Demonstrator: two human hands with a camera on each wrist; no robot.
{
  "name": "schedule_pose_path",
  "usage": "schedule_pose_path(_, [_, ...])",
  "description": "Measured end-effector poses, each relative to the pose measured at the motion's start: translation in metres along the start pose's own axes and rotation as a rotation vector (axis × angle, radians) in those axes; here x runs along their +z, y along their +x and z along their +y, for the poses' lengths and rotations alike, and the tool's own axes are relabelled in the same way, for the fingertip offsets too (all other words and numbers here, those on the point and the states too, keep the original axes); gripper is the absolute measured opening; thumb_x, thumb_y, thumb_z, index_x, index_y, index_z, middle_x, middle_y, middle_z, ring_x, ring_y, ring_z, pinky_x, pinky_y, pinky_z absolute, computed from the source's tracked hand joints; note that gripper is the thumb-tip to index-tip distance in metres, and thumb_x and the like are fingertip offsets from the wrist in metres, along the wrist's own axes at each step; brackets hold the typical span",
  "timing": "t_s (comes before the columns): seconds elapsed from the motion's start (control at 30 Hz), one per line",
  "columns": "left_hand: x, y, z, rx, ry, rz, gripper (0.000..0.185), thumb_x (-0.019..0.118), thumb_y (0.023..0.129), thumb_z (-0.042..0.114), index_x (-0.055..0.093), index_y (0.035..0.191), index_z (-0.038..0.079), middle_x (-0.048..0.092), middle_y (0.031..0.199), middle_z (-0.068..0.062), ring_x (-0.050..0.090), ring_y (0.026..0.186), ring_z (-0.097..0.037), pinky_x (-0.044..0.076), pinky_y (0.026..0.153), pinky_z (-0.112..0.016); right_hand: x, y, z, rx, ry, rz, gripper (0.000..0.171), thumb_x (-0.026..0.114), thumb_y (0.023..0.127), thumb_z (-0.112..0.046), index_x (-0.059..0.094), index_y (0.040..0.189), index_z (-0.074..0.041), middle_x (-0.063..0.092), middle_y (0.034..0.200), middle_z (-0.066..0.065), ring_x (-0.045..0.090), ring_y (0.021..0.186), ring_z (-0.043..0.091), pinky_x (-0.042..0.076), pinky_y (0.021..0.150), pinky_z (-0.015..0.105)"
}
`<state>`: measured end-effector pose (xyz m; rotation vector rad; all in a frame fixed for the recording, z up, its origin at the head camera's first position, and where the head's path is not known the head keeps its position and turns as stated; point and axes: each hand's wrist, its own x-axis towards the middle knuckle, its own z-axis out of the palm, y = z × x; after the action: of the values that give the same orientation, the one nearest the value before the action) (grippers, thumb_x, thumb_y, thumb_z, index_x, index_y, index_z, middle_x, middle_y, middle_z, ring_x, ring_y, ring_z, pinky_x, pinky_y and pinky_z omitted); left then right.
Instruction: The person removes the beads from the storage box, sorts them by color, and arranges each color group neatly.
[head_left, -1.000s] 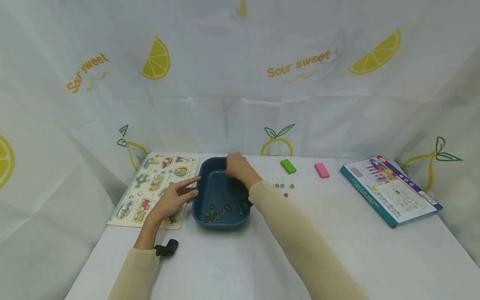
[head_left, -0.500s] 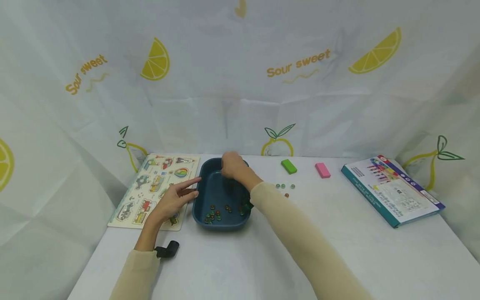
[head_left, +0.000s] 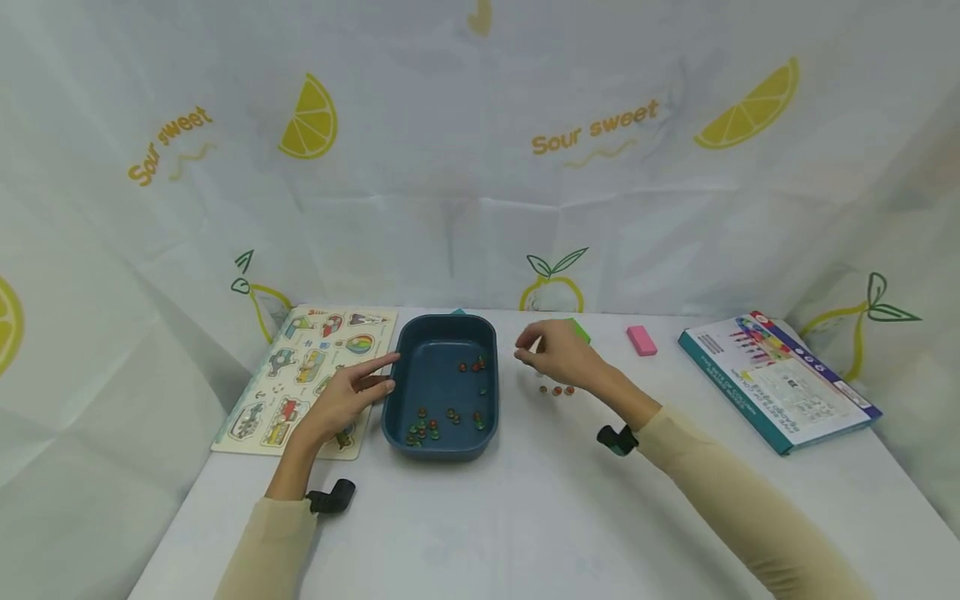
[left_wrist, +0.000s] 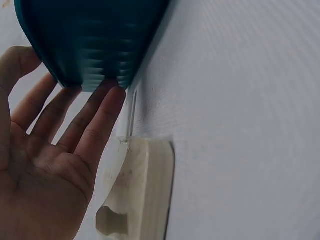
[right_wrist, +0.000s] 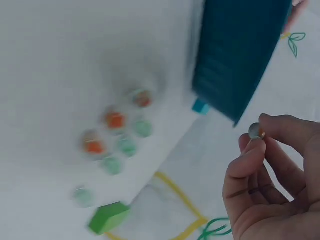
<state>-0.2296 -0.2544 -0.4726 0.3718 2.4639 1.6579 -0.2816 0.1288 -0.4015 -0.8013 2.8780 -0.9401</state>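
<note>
A dark blue plastic basin stands on the table with several small green and orange glass marbles inside, most near its front and a few along its right side. My left hand lies along the basin's left wall; its fingers are extended against the wall in the left wrist view. Right of the basin, above the table, is my right hand, its thumb and fingertips pinching one marble. Below it, more green and orange marbles lie loose on the table, blurred in the right wrist view.
A wooden picture puzzle board lies left of the basin. Behind my right hand is a partly covered green block, with a pink block farther right. A boxed set lies at the right edge. A bit of blue shows behind the basin.
My right hand has come out of the basin and moved right, over the loose marbles. Marbles at the basin's right side, formerly behind the arm, now show. The left hand stays put.
</note>
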Motion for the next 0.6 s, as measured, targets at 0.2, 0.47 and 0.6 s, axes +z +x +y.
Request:
schedule_pose_path(0.2, [0.0,-0.001,0.0,0.003,0.011,0.004,0.055,0.066,0.107,0.028,0.052,0.159,0.022,0.049,0.165,-0.015,0.058,0.143,-0.04,0.06,0.109,-0.036,-0.007,-0.045,0.043,0.083,0.013,0.02,0.012,0.079,0.095,-0.013,0.08,0.104,-0.005,0.076,0.087,0.005,0.064,0.073,0.013,0.049,0.055,0.02])
schedule_pose_path(0.47, [-0.001,-0.001,-0.001,0.011,0.012,0.008,0.054,0.066,0.107,0.027,0.052,0.158,0.021,0.05,0.164,-0.014,0.06,0.142,-0.04,0.06,0.107,-0.033,-0.007,-0.067,0.074,0.12,-0.077,-0.036,0.014,0.078,0.094,-0.008,0.08,0.107,-0.003,0.076,0.096,0.007,0.06,0.081,0.016,0.049,0.063,0.019])
schedule_pose_path(0.6, [0.0,0.0,0.0,0.012,0.01,-0.001,0.054,0.066,0.107,0.028,0.052,0.159,0.021,0.049,0.165,-0.014,0.06,0.142,-0.04,0.06,0.108,-0.035,-0.002,-0.069,0.082,0.116,-0.122,-0.056,0.011,0.078,0.094,-0.007,0.08,0.104,-0.004,0.077,0.097,0.007,0.058,0.08,0.014,0.05,0.066,0.019])
